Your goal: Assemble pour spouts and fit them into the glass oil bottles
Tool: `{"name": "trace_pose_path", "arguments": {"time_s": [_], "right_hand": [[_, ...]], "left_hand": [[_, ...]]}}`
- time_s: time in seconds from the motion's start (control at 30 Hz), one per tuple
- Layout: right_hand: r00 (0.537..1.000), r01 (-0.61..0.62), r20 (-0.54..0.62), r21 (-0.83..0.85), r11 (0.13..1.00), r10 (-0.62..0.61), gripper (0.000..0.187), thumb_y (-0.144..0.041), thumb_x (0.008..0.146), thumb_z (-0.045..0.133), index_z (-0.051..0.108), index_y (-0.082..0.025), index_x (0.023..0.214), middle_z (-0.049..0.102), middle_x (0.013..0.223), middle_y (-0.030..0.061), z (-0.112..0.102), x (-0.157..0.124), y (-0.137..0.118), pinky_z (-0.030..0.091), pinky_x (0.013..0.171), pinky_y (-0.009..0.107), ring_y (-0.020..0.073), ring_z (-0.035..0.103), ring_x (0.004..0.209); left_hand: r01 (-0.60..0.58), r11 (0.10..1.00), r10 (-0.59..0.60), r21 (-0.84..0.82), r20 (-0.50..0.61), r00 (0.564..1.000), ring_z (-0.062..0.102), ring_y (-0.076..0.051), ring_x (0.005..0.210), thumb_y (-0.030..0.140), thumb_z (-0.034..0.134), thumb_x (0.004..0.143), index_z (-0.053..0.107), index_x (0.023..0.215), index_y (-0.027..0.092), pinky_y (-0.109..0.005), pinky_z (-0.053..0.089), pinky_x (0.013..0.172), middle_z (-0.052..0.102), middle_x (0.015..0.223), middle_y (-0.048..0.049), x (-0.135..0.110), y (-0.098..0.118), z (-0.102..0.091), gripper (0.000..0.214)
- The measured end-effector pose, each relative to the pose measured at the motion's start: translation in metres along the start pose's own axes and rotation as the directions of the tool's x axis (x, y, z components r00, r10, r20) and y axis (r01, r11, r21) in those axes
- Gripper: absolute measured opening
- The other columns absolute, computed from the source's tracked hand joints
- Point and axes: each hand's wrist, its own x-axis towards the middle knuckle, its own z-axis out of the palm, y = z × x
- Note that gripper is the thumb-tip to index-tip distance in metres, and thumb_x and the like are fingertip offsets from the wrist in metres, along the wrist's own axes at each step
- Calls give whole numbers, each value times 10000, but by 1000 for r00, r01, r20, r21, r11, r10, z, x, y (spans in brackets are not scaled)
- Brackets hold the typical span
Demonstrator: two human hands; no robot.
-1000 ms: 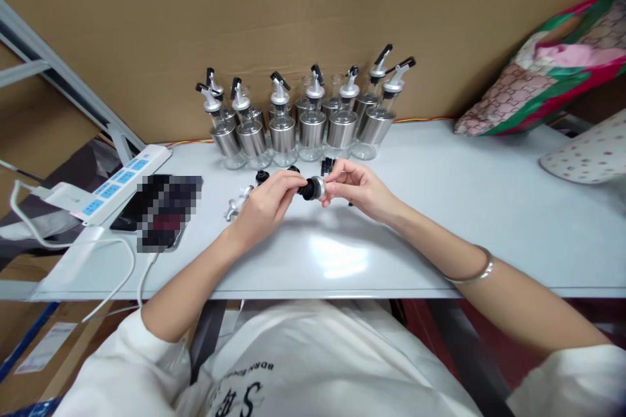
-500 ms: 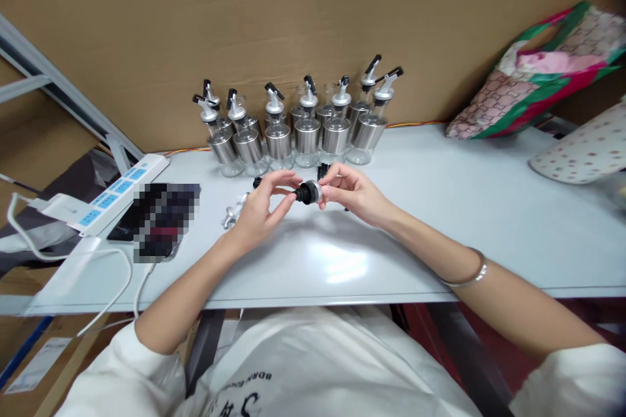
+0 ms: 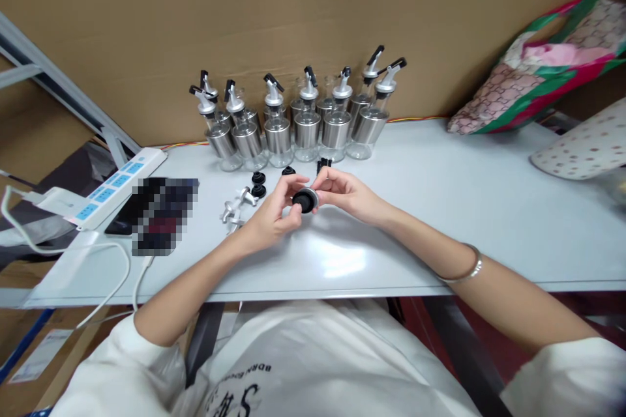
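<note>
At the left, we are seeing some loose silver spouts (image 3: pixel 246 196), which are lying on the table (image 3: pixel 420 221), and just beside them a few black stoppers (image 3: pixel 259 191). Next, our left hand (image 3: pixel 274 215) is curving around from the left, its thumb and forefinger standing apart; the thumb is resting at the black end of the stopper piece (image 3: pixel 304 202), but whether it is really gripping, we cannot tell. This piece is sitting between our two hands, above the table. Its axis is pointing toward us and a little leftward, so the black end is facing the left hand, and the silver rim (image 3: pixel 312 191) is turning to the right side. There our right hand (image 3: pixel 349 195) is pinching this rim between thumb and forefinger
</note>
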Motion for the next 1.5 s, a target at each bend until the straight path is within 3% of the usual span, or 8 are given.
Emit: {"name": "trace_pose_path", "arguments": {"time_s": [0.23, 0.5, 0.8, 1.3, 1.5], "right_hand": [[999, -21, 34, -2, 1000, 21, 293, -362, 750, 769, 552, -176, 817, 711, 723, -7, 0, 0, 2, 540, 708, 285, 122, 678, 659], [1000, -21, -14, 50, 999, 22, 299, -379, 729, 782, 568, -187, 811, 730, 745, -14, -2, -1, -1, 549, 708, 306, 137, 694, 662], [997, -57, -56, 51, 997, 60, 317, -374, 686, 813, 588, -185, 803, 722, 737, -17, -4, 0, -1, 551, 712, 299, 119, 672, 654], [992, 49, -111, -40, 998, -53, 273, -354, 723, 788, 583, -191, 800, 709, 730, -14, -2, -1, 2, 547, 748, 348, 147, 678, 689], [990, 76, -113, -45, 996, -81, 264, -343, 728, 787, 582, -192, 798, 711, 748, -19, -2, 1, 4, 545, 733, 314, 131, 673, 702]], "left_hand": [[-92, 989, 88, 119, 44, 995, 569, -173, 824, 504, 342, 950, 449, 1128, 159, -304, 447, 746, 614, 891, -61, 2, 4, -2, 402], [54, 992, -46, -115, 69, 997, 617, -151, 802, 526, 522, 887, 485, 1144, 172, -301, 480, 768, 633, 965, -70, 1, -4, -7, 438], [77, 978, -63, -196, 77, 995, 639, -146, 797, 430, 582, 879, 508, 1107, 176, -312, 493, 793, 647, 970, -66, 1, -3, -8, 349], [47, 981, -39, -190, 47, 998, 622, -153, 828, 492, 516, 903, 491, 1116, 176, -319, 489, 808, 632, 983, -74, 2, -5, -6, 382], [26, 999, -25, -23, 29, 999, 626, -161, 835, 464, 475, 929, 474, 1137, 159, -326, 479, 801, 625, 989, -90, 0, -8, -5, 370]]}}
